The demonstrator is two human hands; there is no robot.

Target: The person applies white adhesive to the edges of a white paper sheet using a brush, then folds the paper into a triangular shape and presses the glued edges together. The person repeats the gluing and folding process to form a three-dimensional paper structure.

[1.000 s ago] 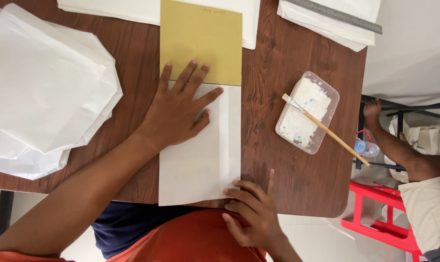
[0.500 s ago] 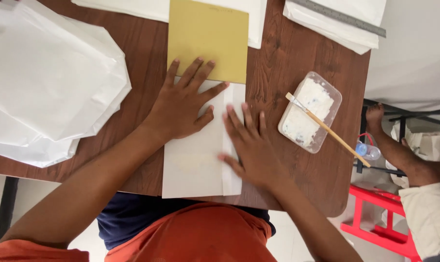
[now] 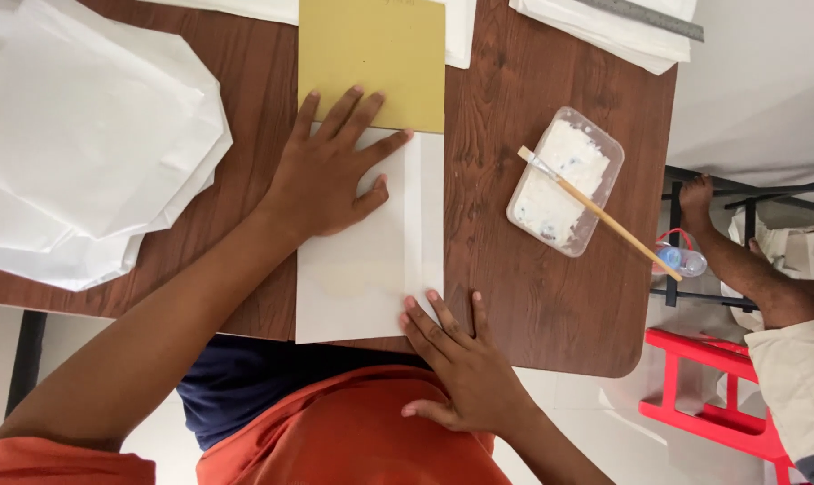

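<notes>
A white folded sheet of paper (image 3: 362, 269) lies on the brown wooden table (image 3: 514, 296), with a narrow folded strip along its right side. My left hand (image 3: 330, 171) presses flat on its upper part, fingers spread and reaching onto a yellow card (image 3: 375, 54) lying above it. My right hand (image 3: 465, 364) rests at the sheet's lower right corner by the table's near edge, fingertips on the paper. Neither hand grips anything.
A stack of white paper pieces (image 3: 83, 135) covers the table's left side. A clear tray of white paste (image 3: 564, 180) with a wooden-handled brush (image 3: 600, 216) sits to the right. More white sheets (image 3: 604, 27) lie at the far edge. Another person's arm (image 3: 748, 269) and a red stool (image 3: 712, 404) are at the right.
My right hand slid up along the folded strip, then came back down to the sheet's lower right corner. My left hand stayed pressed on the paper.
</notes>
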